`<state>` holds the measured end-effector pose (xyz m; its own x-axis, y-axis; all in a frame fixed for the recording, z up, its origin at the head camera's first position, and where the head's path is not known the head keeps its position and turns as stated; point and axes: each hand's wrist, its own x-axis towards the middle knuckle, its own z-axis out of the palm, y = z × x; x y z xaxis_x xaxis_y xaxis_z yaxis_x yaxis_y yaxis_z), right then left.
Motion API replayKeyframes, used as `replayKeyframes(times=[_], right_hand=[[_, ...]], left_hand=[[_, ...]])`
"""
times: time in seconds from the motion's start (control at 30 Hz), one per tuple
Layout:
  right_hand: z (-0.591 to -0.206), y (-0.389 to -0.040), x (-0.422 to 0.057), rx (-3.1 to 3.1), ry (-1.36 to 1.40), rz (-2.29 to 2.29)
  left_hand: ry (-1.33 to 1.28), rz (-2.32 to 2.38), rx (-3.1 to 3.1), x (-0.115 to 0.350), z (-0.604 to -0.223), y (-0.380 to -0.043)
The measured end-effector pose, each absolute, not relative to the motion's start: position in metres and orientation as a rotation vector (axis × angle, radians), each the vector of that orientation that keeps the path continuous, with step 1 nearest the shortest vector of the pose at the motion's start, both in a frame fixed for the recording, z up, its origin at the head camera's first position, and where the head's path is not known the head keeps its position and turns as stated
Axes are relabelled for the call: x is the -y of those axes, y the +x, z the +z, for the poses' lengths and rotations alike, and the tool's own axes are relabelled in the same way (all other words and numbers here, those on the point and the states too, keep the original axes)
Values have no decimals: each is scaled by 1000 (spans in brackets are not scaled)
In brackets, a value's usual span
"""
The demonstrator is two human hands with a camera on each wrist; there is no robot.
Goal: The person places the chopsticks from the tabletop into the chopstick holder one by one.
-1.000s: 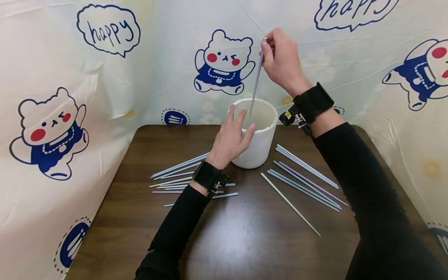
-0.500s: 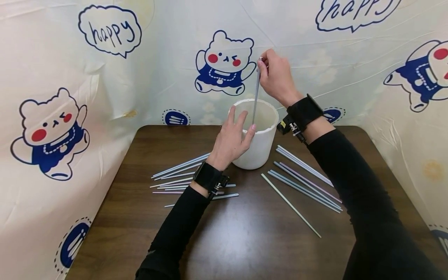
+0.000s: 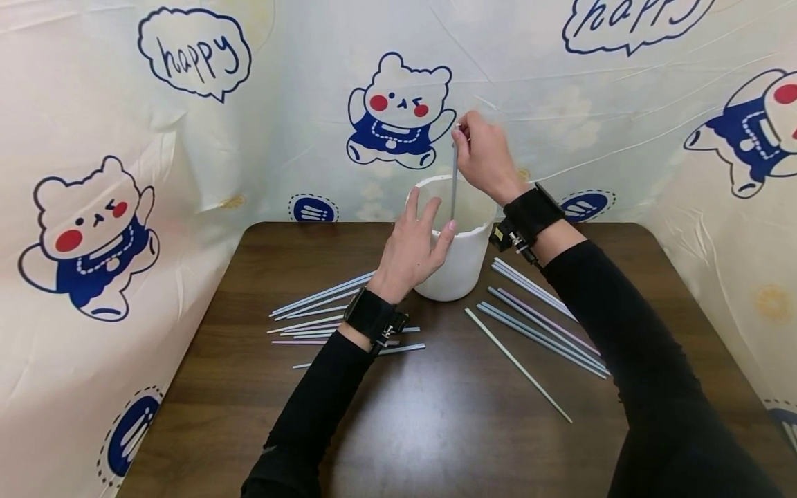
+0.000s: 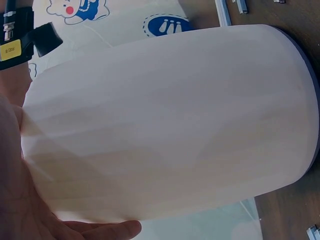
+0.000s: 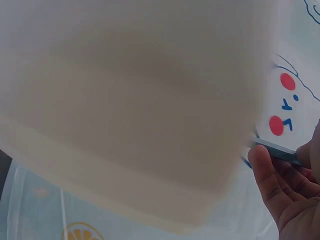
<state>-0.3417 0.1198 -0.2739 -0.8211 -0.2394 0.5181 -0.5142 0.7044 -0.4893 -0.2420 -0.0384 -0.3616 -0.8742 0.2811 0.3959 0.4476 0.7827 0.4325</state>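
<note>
A white round container stands at the far middle of the table. My left hand rests against its near side and rim with fingers spread and mostly straight; the left wrist view shows the container's wall filling the picture. My right hand pinches a blue-grey chopstick near its top end, between thumb and fingers. Nearly upright, the chopstick hangs with its lower part inside the container mouth. The container's near rim hides its lower tip. In the right wrist view the fingertips press on the chopstick.
Left of the container lies a spread of chopsticks, partly under my left forearm. More blue and purple chopsticks lie on the right. One pale chopstick lies apart near the middle. A patterned curtain hangs behind the wooden table.
My right hand has come down and slightly left, lowering the chopstick further into the container and turning it more upright. The left hand has stayed put.
</note>
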Motion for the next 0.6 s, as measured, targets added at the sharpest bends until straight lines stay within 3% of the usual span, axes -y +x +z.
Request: replayKeyframes(times=[0.6], right_hand=[[-303, -339, -122, 2568, 529, 961]], left_hand=[[-543, -734, 2675, 37, -362, -242]])
